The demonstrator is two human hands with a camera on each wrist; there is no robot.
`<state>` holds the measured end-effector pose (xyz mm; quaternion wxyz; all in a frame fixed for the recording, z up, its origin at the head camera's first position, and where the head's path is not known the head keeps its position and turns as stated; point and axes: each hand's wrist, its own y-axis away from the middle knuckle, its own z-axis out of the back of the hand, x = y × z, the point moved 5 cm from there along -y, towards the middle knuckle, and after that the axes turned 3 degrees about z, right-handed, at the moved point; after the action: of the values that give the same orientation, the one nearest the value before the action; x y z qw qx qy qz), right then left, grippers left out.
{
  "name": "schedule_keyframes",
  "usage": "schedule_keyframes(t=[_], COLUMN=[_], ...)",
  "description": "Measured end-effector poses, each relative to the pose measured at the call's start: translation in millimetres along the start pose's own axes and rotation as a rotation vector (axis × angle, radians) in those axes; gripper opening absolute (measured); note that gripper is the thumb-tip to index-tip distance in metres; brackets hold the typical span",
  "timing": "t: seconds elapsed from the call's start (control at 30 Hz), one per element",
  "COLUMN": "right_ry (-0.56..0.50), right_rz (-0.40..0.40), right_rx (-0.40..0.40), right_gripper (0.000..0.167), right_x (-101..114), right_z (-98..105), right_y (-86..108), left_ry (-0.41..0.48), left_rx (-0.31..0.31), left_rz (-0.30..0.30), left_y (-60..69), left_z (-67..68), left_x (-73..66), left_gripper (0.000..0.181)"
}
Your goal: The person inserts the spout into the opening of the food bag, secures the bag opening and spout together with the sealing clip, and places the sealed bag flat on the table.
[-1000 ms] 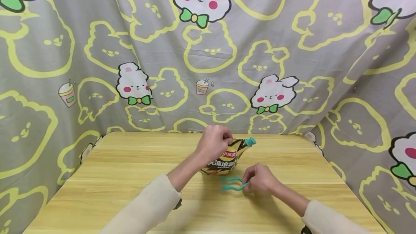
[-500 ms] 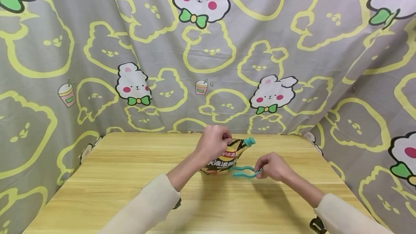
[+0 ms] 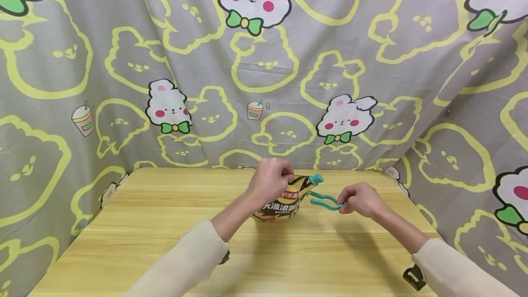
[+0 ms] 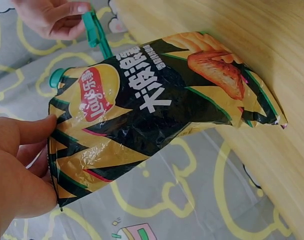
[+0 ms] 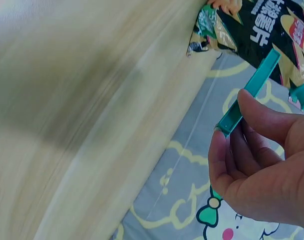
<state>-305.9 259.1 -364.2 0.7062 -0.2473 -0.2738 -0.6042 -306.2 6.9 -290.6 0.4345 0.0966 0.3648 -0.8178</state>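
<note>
My left hand (image 3: 270,181) pinches the top edge of a black and gold potato chip bag (image 3: 282,203), which stands on the table. A teal spout (image 3: 316,179) juts from the bag's upper right corner; the left wrist view shows the spout (image 4: 56,78) beside my fingers. To the right of the bag, my right hand (image 3: 363,201) pinches one end of a teal clip (image 3: 326,203). Its two wavy arms spread apart and point toward the bag. Seen from the right wrist, the clip (image 5: 252,90) sits between thumb and fingertips, with its far tip overlapping the bag in view.
Under the bag is a light wood-grain table (image 3: 173,205). A grey curtain (image 3: 198,68) with cartoon animals and yellow outlines hangs behind and along both sides. A dark strap buckle (image 3: 414,277) shows by the right sleeve.
My right hand has moved the clip up and to the right, from in front of the bag to beside it, near the spout's height. My left hand and the bag have stayed put.
</note>
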Motion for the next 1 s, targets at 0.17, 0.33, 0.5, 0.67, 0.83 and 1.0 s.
schedule_keyframes(t=[0.17, 0.33, 0.5, 0.67, 0.83, 1.0], right_ry=[0.018, 0.034, 0.027, 0.021, 0.011, -0.006], right_rz=[-0.006, -0.01, -0.009, -0.004, -0.006, -0.007], right_rx=[-0.026, -0.052, -0.069, -0.073, -0.071, -0.068], right_gripper=[0.012, 0.012, 0.013, 0.015, 0.015, 0.014], right_x=[-3, -4, -3, 0, 3, 5], right_z=[9, 15, 18, 18, 15, 14], right_y=[-1.7, -4.1, -6.5, -9.6, -13.7, -15.5], left_ry=[0.0, 0.002, 0.004, 0.0, 0.003, 0.004], left_rx=[-0.005, -0.007, -0.006, -0.005, -0.002, 0.0], left_rz=[-0.003, 0.001, 0.003, 0.002, 0.006, 0.007], left_y=[0.2, 0.0, -0.2, -0.5, -0.6, -0.8], left_z=[0.7, 1.4, 1.7, 1.9, 1.9, 1.8], left_x=[0.4, 0.3, 0.5, 0.7, 1.0, 1.0], left_gripper=[0.011, 0.011, 0.01, 0.011, 0.01, 0.009])
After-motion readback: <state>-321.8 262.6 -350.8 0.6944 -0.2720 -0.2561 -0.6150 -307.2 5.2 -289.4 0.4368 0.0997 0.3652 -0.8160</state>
